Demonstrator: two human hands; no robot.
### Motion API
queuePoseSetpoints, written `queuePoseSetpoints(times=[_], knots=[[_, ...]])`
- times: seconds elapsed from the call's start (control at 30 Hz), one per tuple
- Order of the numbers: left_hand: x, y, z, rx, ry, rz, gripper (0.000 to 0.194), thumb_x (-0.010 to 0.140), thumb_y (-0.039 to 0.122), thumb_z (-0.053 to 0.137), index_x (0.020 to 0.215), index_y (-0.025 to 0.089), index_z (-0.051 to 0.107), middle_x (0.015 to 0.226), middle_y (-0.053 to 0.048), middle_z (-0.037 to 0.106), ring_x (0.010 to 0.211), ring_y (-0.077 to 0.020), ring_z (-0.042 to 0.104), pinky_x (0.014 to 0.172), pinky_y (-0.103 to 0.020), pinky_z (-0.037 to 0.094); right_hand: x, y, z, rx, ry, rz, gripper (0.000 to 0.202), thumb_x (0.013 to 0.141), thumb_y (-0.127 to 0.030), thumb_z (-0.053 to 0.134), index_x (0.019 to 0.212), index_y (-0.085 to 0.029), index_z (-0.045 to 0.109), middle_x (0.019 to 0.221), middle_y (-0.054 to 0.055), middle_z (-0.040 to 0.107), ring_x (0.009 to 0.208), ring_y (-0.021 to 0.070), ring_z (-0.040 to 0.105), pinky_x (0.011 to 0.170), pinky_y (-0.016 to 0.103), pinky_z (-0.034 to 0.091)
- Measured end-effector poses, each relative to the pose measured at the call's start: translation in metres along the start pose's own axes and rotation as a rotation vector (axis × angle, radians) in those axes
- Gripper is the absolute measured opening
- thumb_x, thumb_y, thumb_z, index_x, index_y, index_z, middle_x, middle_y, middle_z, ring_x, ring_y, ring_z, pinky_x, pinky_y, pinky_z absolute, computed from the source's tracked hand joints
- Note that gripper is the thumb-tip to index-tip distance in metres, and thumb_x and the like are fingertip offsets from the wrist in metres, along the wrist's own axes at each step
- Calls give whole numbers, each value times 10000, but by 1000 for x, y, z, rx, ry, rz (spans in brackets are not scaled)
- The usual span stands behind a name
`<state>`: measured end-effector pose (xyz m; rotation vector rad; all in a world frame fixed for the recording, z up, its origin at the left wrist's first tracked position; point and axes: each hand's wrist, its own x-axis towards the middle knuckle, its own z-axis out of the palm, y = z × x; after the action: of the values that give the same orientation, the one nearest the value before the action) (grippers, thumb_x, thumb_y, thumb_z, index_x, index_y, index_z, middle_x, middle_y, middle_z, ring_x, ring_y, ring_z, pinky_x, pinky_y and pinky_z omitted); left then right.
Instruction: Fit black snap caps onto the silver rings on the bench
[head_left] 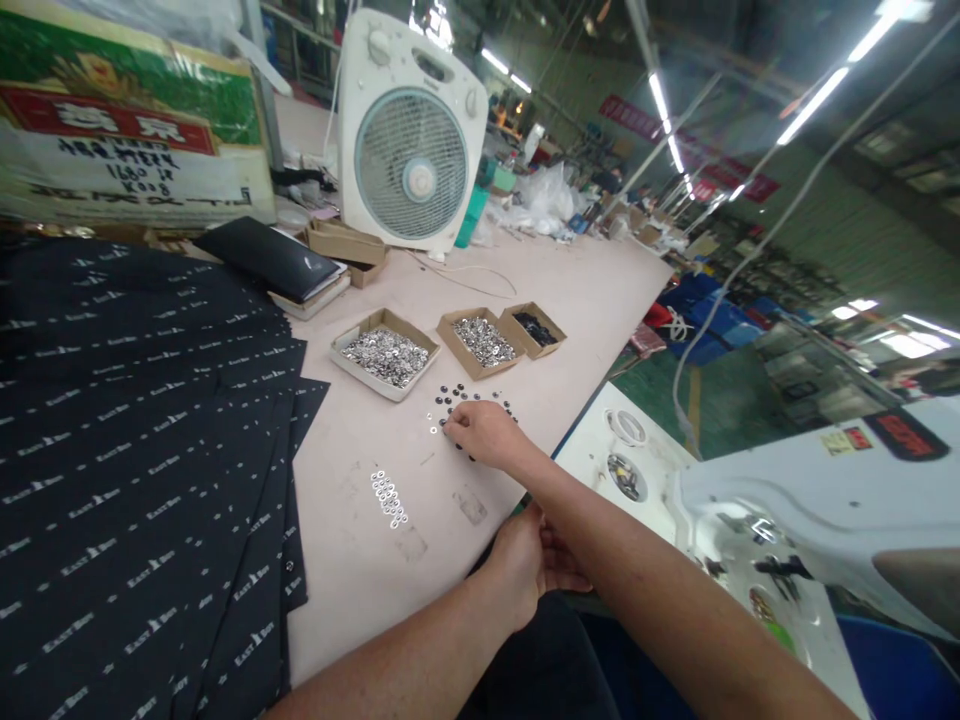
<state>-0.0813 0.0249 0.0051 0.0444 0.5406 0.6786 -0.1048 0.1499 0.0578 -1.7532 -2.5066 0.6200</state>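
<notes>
My right hand [484,430] reaches over the table with thumb and fingertips pinched together at a small black snap button [443,423]. Around and partly beneath that hand lie several loose black snap buttons [460,388]. A few small silver rings [433,430] are just left of the fingertips. My left hand [521,565] is low at the table's near edge, under my right forearm, its fingers curled; what they hold, if anything, is hidden. Rows of silver ring-shaped snap parts [388,498] are laid out on the tabletop to the left of my hands.
Beyond my hands stand two boxes of silver parts [386,355] [482,342] and a box of black parts [535,328]. Printed black fabric pieces [150,480] cover the left. Farther back are a black notebook [266,257] and fan [411,140]. A white sewing machine [810,490] is right.
</notes>
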Motion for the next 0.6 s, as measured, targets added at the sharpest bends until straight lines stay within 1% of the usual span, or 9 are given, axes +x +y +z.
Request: queuePoseSetpoints(times=[0.1, 0.2, 0.3, 0.37, 0.43, 0.5, 0.6], knots=[[-3, 2, 4, 21, 15, 9, 518, 975, 518, 350, 999, 88, 637, 766, -111, 609, 629, -194, 591, 550, -304, 528, -1, -1, -1, -25, 37, 31, 116, 826, -261, 622, 854, -194, 713, 852, 23, 731, 758, 169, 626, 608, 236, 379], [-5, 3, 7, 20, 32, 6, 497, 980, 491, 350, 995, 81, 631, 780, -106, 609, 633, -190, 596, 567, -311, 534, -3, 0, -1, -92, 40, 4, 148, 844, -296, 604, 849, -209, 724, 876, 27, 734, 789, 184, 630, 610, 248, 373], [-5, 3, 7, 9, 44, -4, 511, 976, 521, 372, 980, 74, 619, 773, -94, 606, 613, -188, 600, 554, -309, 528, -7, 0, -4, -128, 21, -38, 213, 874, -315, 558, 798, -218, 732, 837, 25, 729, 760, 184, 624, 585, 253, 352], [-5, 2, 6, 0, 43, -17, 526, 979, 543, 369, 960, 72, 603, 758, -93, 609, 600, -194, 610, 539, -301, 517, -10, 3, -10, -94, 39, -55, 220, 872, -323, 562, 785, -219, 735, 805, 16, 723, 729, 168, 616, 577, 247, 347], [-6, 1, 6, -20, 43, -34, 536, 987, 550, 350, 974, 70, 588, 762, -104, 626, 610, -212, 632, 543, -303, 515, -12, 10, -23, -39, 102, -52, 216, 867, -356, 583, 810, -222, 742, 804, 7, 722, 717, 156, 613, 582, 240, 356], [-8, 2, 6, -41, 57, -46, 547, 991, 556, 336, 1019, 66, 578, 778, -117, 645, 624, -229, 650, 548, -310, 517, -9, 23, -42, -7, 196, -26, 227, 873, -383, 585, 845, -227, 748, 833, 2, 727, 739, 155, 620, 600, 238, 377], [-8, 4, 10, -58, 86, -78, 553, 991, 567, 332, 1058, 70, 566, 773, -116, 657, 610, -234, 656, 524, -307, 508, 6, 56, -80, -68, 316, 59, 245, 899, -381, 552, 902, -237, 750, 906, -2, 736, 815, 165, 635, 654, 243, 411]])
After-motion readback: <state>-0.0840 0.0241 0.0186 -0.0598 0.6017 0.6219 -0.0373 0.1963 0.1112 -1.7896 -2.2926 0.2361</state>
